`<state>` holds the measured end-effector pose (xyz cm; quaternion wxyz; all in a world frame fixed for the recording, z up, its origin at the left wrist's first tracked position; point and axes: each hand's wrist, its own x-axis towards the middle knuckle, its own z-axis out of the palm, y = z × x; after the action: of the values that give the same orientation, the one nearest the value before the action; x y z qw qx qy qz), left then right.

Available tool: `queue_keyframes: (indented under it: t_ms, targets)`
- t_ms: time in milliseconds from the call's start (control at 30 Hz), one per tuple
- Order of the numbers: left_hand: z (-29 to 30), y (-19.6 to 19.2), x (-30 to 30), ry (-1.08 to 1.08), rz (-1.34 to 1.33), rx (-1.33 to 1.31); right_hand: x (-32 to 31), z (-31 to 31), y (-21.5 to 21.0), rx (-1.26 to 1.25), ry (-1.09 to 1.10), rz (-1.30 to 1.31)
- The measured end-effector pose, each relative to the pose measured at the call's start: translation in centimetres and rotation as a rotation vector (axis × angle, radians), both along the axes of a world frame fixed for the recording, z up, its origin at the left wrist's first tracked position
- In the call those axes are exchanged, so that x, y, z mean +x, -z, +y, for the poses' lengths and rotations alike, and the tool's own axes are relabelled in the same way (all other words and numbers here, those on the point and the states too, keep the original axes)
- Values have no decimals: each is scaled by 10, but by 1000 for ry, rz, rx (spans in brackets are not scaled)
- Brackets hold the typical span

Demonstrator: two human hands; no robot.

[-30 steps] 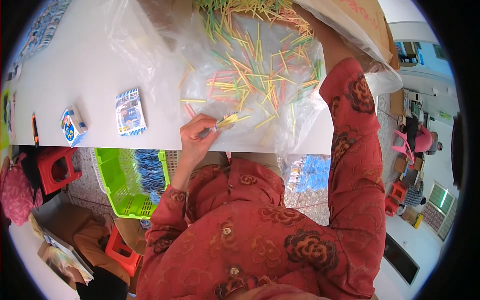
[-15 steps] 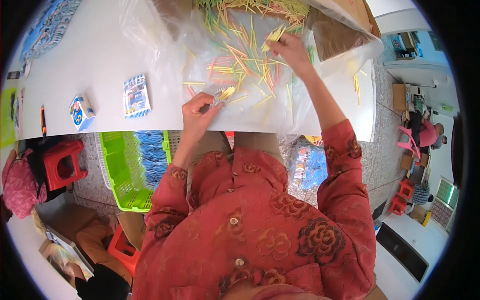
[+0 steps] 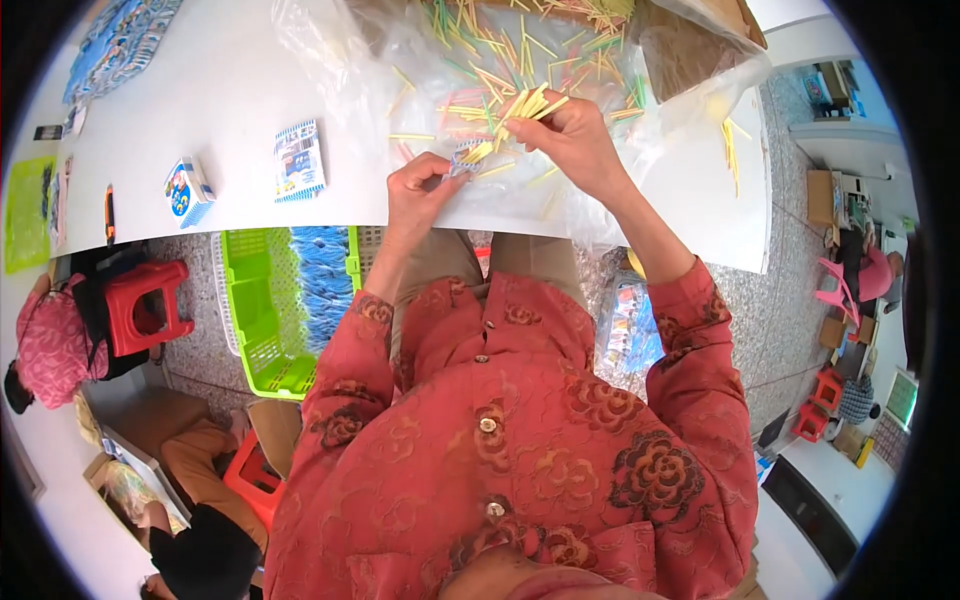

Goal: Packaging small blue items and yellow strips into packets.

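Observation:
My left hand (image 3: 416, 190) pinches a small blue-and-white packet (image 3: 466, 158) near the front edge of the table, with yellow sticks showing at its opening. My right hand (image 3: 572, 140) is closed on a bunch of thin yellow sticks (image 3: 528, 106), whose lower ends come right up to the packet; whether they touch it I cannot tell. Behind both hands, loose yellow, pink and green sticks (image 3: 490, 80) lie scattered on clear plastic sheeting (image 3: 350, 90). More of them fill the box at the far edge.
To the left on the white table (image 3: 235, 90) are a flat striped packet (image 3: 299, 162), a small blue-and-white box (image 3: 188, 192) and an orange-and-black cutter (image 3: 110, 213). Below the table edge stand a green basket (image 3: 250, 330) holding blue packets and a red stool (image 3: 145, 305). Other people sit nearby.
My right hand has come down and left from the stick pile to the packet, bringing the bunch of sticks. The left hand still holds the packet. The whole view has shifted slightly.

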<state>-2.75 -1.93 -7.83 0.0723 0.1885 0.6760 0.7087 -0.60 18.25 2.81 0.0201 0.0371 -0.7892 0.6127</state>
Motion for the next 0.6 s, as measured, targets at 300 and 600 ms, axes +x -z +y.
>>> queue_keyframes:
  t_ms: [300,600]
  targets:
    - [0,3,-1,3,82,-55,0,-27,-7,250,-52,-107]
    - [-2,-3,1,31,32,-114,0,-27,4,408,-39,-29]
